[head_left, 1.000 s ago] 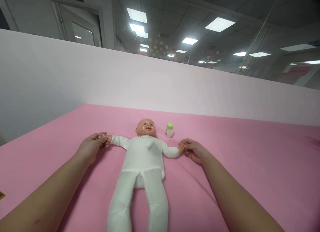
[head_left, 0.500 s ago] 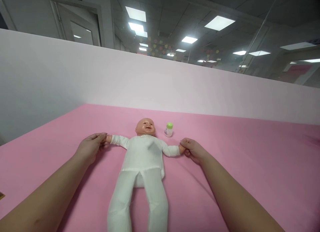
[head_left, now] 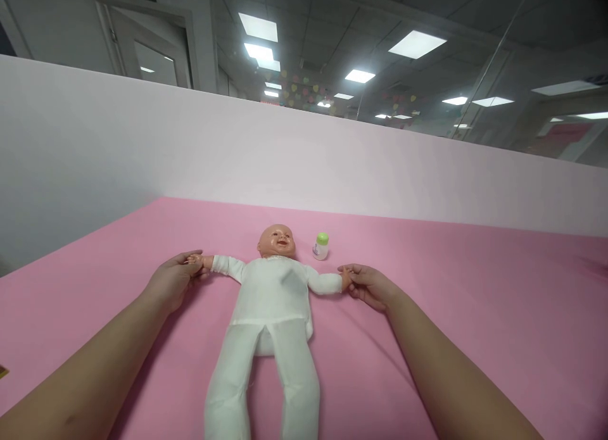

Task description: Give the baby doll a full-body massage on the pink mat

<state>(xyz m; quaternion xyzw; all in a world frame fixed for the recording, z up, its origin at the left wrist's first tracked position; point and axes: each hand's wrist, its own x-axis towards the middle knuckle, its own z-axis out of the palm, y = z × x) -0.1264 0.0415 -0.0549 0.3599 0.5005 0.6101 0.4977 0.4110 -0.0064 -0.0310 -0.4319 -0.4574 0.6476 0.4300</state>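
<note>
A baby doll (head_left: 273, 294) with a white cloth body lies on its back, arms spread to both sides and head at the far end. My left hand (head_left: 173, 278) is closed around the doll's hand on the left, with the doll's small fingers showing between my thumb and fingers. On the other side, my right hand (head_left: 373, 287) pinches the doll's other hand, thumb and index finger around it. Just beyond the doll's shoulder on the right stands a small clear bottle (head_left: 321, 247) with a green cap. The doll's feet are cut off by the lower edge.
The doll and bottle rest on a pink surface (head_left: 475, 313). A white wall panel (head_left: 308, 158) rises behind it. Past the panel are a door (head_left: 152, 54), glass and lit ceiling lamps. A small yellowish corner (head_left: 3, 371) shows at the far left edge.
My left thumb has shifted, uncovering the doll's fingers. My right hand has moved slightly right and down, its fingers a little looser on the doll's hand. Doll body and bottle stay put.
</note>
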